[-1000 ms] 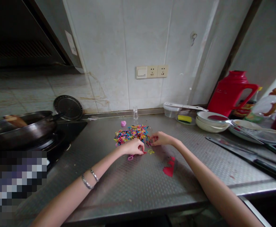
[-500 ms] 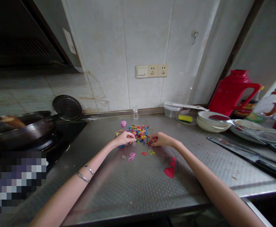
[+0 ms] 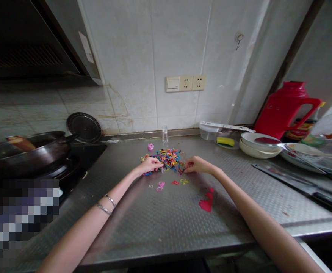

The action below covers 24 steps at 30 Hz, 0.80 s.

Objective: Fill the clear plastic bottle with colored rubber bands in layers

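A heap of small multicoloured rubber bands (image 3: 170, 156) lies on the metal counter (image 3: 143, 223). At its left front edge is my left hand (image 3: 149, 165), thumb and fingertips pinched together. A pale rubber band (image 3: 163, 171) shows just under those fingertips; whether it is held is unclear. My right hand (image 3: 196, 165) rests at the heap's right edge with fingers curled down by dark and reddish bands, and anything between them is too small to make out. In front of the heap lie pink bands (image 3: 160, 186), red bands (image 3: 175, 182), yellow bands (image 3: 184, 181) and a whitish band (image 3: 151, 186).
Behind the heap stand a small clear bottle (image 3: 165, 134) and a pink bundle (image 3: 150, 146). A torn red piece (image 3: 207, 201) lies near my right forearm. To the right are bowls (image 3: 259, 149), a knife (image 3: 285, 180) and a red thermos (image 3: 287, 110); a pan (image 3: 38, 148) sits left.
The view has shifted slightly, so everything appears a little further right and higher. Both hands stay at the heap's edges, their fingers almost unchanged.
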Each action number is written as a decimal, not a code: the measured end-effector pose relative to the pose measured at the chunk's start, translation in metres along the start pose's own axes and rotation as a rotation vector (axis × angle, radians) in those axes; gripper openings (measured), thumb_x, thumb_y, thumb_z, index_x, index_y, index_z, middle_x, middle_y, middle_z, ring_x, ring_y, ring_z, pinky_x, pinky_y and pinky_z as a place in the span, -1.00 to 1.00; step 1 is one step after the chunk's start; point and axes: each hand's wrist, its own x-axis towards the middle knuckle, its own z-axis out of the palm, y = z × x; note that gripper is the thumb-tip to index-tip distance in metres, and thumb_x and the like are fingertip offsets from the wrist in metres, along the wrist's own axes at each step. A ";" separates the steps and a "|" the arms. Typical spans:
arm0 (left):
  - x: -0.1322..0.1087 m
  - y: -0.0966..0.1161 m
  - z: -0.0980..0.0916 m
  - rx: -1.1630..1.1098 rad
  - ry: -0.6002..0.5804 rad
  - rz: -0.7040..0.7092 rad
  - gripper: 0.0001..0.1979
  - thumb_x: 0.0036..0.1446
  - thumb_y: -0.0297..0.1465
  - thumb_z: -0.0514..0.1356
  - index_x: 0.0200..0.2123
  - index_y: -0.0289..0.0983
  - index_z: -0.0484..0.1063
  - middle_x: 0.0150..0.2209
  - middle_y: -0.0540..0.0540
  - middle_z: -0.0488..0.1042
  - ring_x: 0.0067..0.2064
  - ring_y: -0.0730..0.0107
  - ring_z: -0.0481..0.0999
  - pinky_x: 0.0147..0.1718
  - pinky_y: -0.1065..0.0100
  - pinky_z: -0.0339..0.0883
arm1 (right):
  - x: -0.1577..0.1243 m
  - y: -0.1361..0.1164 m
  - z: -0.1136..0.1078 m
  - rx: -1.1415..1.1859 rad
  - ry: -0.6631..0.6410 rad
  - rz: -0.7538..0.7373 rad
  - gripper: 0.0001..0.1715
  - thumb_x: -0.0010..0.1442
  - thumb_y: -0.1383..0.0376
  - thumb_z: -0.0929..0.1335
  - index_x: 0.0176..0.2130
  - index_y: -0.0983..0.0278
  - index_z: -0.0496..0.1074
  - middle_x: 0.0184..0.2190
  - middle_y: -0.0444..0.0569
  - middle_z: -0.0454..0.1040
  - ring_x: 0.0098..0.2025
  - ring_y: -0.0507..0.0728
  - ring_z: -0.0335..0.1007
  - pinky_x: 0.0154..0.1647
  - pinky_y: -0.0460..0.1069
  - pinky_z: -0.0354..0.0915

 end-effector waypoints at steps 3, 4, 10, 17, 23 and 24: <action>0.001 -0.002 0.000 0.038 0.003 0.011 -0.59 -0.12 -0.11 0.19 -0.42 -0.40 0.45 -0.64 0.02 0.34 -0.66 0.64 0.14 -0.67 0.53 -0.01 | 0.001 0.005 0.000 0.009 0.002 -0.005 -0.68 -0.12 0.11 0.36 -0.49 0.34 0.44 -0.63 -0.15 0.37 -0.56 -0.03 0.20 -0.57 -0.15 0.09; 0.001 -0.003 0.000 0.049 0.006 0.012 -0.59 -0.11 -0.12 0.19 -0.42 -0.40 0.45 -0.64 0.02 0.34 -0.65 0.64 0.15 -0.66 0.52 -0.01 | 0.001 0.006 0.000 0.013 0.002 -0.005 -0.68 -0.11 0.11 0.36 -0.49 0.34 0.44 -0.62 -0.14 0.39 -0.56 -0.02 0.21 -0.56 -0.15 0.10; 0.001 -0.006 0.002 0.064 0.028 0.023 -0.62 -0.10 -0.15 0.18 -0.41 -0.40 0.47 -0.64 0.00 0.35 -0.62 0.60 0.20 -0.61 0.51 0.05 | 0.001 0.008 -0.003 0.026 0.003 -0.009 -0.72 -0.06 0.19 0.33 -0.41 0.34 0.49 -0.56 -0.11 0.45 -0.53 -0.01 0.26 -0.53 -0.15 0.14; -0.001 -0.003 0.002 0.072 0.041 0.013 -0.65 -0.07 -0.17 0.17 -0.41 -0.38 0.48 -0.64 0.00 0.35 -0.62 0.60 0.18 -0.63 0.52 0.02 | 0.000 0.005 -0.005 0.005 0.007 0.014 -0.75 -0.06 0.26 0.30 -0.41 0.33 0.51 -0.56 -0.11 0.47 -0.55 -0.01 0.26 -0.55 -0.15 0.14; -0.001 -0.002 0.002 0.060 0.037 0.016 -0.66 -0.06 -0.19 0.16 -0.42 -0.39 0.47 -0.65 0.01 0.34 -0.63 0.62 0.16 -0.64 0.52 0.00 | 0.001 0.005 -0.003 -0.036 0.042 0.048 -0.78 -0.11 0.24 0.34 -0.45 0.33 0.50 -0.59 -0.11 0.46 -0.53 0.01 0.30 -0.53 -0.14 0.16; -0.001 -0.002 0.002 0.057 0.036 0.017 -0.66 -0.06 -0.19 0.16 -0.42 -0.40 0.47 -0.65 0.02 0.34 -0.63 0.62 0.16 -0.64 0.52 -0.01 | 0.001 0.006 -0.003 -0.042 0.047 0.046 -0.78 -0.12 0.23 0.35 -0.45 0.33 0.50 -0.59 -0.12 0.46 -0.53 0.01 0.30 -0.52 -0.14 0.16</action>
